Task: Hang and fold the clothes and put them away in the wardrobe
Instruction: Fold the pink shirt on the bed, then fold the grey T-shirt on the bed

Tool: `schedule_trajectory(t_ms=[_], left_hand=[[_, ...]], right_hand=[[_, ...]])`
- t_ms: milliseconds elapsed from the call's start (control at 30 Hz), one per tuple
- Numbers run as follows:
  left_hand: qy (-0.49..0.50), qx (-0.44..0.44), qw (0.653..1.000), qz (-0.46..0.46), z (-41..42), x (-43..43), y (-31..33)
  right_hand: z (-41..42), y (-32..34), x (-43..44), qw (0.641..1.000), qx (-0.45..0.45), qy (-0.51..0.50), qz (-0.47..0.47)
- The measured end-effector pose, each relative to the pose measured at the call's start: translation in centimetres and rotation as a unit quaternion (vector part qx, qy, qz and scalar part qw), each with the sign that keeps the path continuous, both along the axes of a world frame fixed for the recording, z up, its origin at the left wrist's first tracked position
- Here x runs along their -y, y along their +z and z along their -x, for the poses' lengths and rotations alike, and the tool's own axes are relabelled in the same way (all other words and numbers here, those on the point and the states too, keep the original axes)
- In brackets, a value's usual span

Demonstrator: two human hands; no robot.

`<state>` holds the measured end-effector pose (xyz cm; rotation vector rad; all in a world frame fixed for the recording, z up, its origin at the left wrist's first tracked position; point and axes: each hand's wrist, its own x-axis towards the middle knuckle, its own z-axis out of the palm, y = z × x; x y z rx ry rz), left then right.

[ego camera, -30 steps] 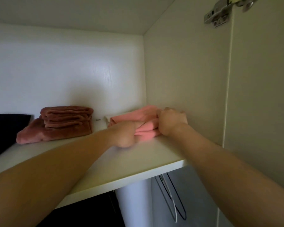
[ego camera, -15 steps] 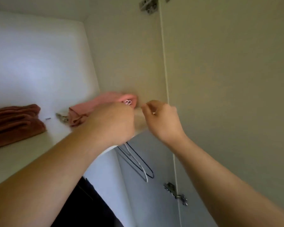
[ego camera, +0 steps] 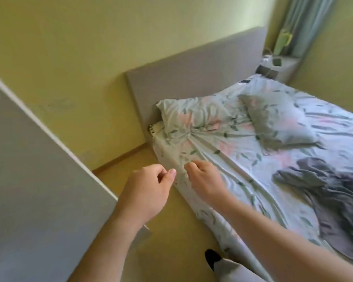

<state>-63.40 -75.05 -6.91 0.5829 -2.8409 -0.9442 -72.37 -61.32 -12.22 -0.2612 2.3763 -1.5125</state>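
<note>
Left hand: left hand point(ego camera: 149, 192) loosely curled, thumb tip close to forefinger, nothing held; hovers over the floor just beside the near side edge of the bed.
Right hand: right hand point(ego camera: 206, 180) loosely curled, knuckles up, nothing held; hovers over the near side edge of the bed, just beside the left hand, not touching it.
Task thing: crumpled grey cloth garment point(ego camera: 330, 192) lies unfolded on the bed, to the right of both hands and well apart from them; lower end trails toward the near side edge.
Bed: white floral-print bed sheet point(ego camera: 222, 151), wrinkled, gathered into folds near the head-end corner.
Pillows: two floral-print pillows at the head end, one point(ego camera: 192, 117) by the near corner, the other point(ego camera: 277, 119) further in, tilted.
Headboard: flat grey upholstered headboard point(ego camera: 192, 72) against the yellow wall.
Door: pale grey flat door panel point(ego camera: 29, 180) with white edge, far left, beside the left forearm.
Floor: tan wooden floor point(ego camera: 171, 231) between door panel and bed.
Foot: black-socked foot point(ego camera: 212, 258) on the floor by the bed, bottom edge.
</note>
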Motion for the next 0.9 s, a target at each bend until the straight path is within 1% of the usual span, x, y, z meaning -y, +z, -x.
schedule_trajectory(t_ms=[100,167,233,300,367,433,533,633,733,900], left_hand=[[-0.105,0.049,0.993,-0.026,6.8,-6.6,-3.5],[-0.169,0.078,0.982,-0.032,11.0,-11.6,-5.4],[-0.223,0.111,0.967,-0.057,15.0,-16.6,-7.1],[-0.262,0.15,0.951,-0.068,18.5,-21.5,-9.2],[-0.293,0.189,0.934,-0.071,21.6,-25.9,-11.7],[-0.322,0.227,0.916,-0.069,24.3,-29.8,-14.5],[-0.351,0.272,0.894,-0.058,27.5,-34.1,-18.5],[-0.354,0.304,0.883,-0.05,30.1,-36.7,-22.5],[-0.346,0.331,0.877,-0.049,31.7,-38.1,-26.3],[-0.328,0.383,0.863,-0.039,32.4,-38.6,-31.8]], right_hand=[[2.5,-3.0,-9.0,0.992,0.04,-0.117,-0.029],[4.2,-4.9,-14.7,0.981,0.062,-0.182,-0.038],[6.0,-7.1,-20.1,0.966,0.073,-0.243,-0.056],[7.9,-9.9,-25.5,0.948,0.086,-0.295,-0.085],[9.8,-13.4,-30.7,0.927,0.131,-0.336,-0.103],[11.8,-17.4,-35.4,0.905,0.181,-0.373,-0.098],[15.0,-23.7,-40.9,0.869,0.232,-0.419,-0.125],[18.2,-29.9,-45.3,0.846,0.292,-0.407,-0.182],[20.1,-36.1,-48.8,0.833,0.374,-0.314,-0.259],[21.8,-43.4,-51.8,0.82,0.446,-0.181,-0.308]])
